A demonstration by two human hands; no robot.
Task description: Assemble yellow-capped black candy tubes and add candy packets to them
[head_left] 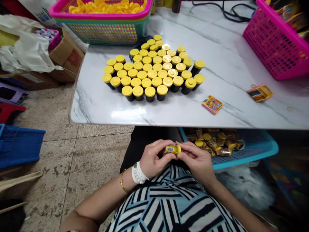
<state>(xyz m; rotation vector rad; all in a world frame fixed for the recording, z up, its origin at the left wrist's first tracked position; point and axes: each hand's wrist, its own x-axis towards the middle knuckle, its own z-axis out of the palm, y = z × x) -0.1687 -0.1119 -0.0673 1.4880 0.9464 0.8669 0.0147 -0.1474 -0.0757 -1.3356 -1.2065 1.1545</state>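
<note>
Between my two hands, above my lap, is a small canister with a yellow printed label (172, 149). My left hand (156, 157) pinches its left end between thumb and fingers. The fingers of my right hand (197, 160) close on its right end. On the marble-patterned table (101, 111) beyond, several black canisters with yellow lids (152, 74) stand upright in a tight group. To their right lie a stack of printed labels (212, 104) and another bundle of labels (260, 93).
A light-blue basket (258, 157) of labelled canisters sits below the table edge at right. Pink basket (277, 48) stands back right; stacked baskets (103, 30) with yellow lids stand back left. A blue crate (20, 146) and cardboard box (66, 54) are at left.
</note>
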